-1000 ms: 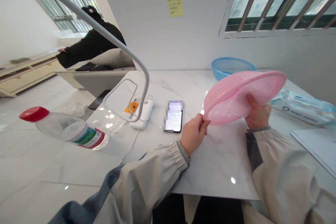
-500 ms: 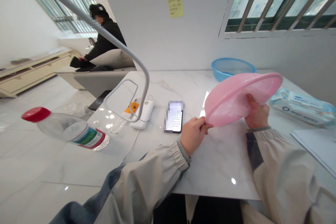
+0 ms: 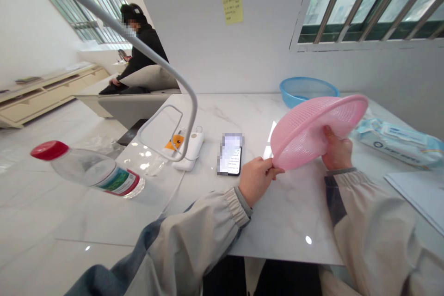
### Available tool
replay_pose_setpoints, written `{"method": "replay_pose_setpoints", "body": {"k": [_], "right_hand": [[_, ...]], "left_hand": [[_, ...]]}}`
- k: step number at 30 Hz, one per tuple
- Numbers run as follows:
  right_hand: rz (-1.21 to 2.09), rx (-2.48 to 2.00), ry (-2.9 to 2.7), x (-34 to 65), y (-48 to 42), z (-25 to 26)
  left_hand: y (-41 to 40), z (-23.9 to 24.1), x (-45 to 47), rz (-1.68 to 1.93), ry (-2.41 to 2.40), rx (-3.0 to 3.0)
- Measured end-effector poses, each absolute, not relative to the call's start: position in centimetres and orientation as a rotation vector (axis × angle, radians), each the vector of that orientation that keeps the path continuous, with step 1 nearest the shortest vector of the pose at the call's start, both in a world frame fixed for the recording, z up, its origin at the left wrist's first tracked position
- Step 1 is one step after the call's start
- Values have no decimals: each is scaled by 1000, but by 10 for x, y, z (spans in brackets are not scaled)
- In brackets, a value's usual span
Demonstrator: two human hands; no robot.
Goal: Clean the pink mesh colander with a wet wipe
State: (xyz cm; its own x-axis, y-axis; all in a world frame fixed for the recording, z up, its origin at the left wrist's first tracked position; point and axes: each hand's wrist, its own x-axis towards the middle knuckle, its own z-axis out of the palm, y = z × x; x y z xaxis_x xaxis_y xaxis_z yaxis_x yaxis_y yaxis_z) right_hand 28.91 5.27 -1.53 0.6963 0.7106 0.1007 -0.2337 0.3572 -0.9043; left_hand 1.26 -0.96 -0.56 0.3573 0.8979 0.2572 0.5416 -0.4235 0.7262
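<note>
Raised near the right edge of the white desk, a round pink mesh basket tilts, left grip pinching its rim; right grip, thumb up at its opening, I can't read as closed or not.

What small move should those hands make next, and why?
Probably slide the right hand slightly along the inside of the pink basket: it seems to press what looks like a thin, pale sheet there. The left hand pinches the rim, which should help steady the tilted basket.
</note>
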Motion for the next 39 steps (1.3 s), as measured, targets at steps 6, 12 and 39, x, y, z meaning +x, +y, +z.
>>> {"method": "replay_pose_setpoints", "body": {"k": [6, 12, 39], "right_hand": [[742, -1109, -543, 286, 53, -19], [789, -1096, -509, 285, 54, -20], [849, -945, -521, 281, 55, -19]], "left_hand": [[-9, -10, 14, 775, 1239, 2103], [-8, -15, 14, 790, 1192, 2153], [-5, -30, 15, 1035, 876, 2541]]}}
